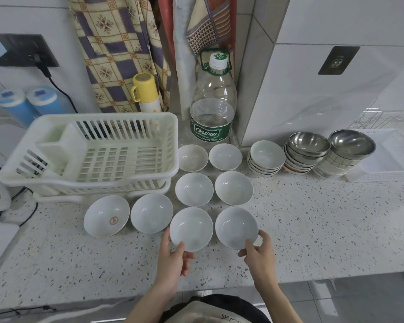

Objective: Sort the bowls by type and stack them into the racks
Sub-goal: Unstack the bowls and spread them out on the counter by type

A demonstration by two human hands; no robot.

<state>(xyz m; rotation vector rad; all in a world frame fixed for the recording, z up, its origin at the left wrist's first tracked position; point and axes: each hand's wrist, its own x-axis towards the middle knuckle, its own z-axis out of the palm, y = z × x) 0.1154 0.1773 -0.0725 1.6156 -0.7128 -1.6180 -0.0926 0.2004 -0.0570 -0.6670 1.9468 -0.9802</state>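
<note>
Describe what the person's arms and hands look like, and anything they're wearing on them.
Both forearms are bare as far as the frame shows, with no sleeves in view. The left hand and right hand wear no gloves, and no rings, watch or bracelet show. A dark garment shows at the bottom edge.

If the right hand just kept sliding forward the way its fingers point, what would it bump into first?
The right hand already grips the nearest white bowl. Straight on, that bowl would probably meet the next white bowl behind it.
</note>
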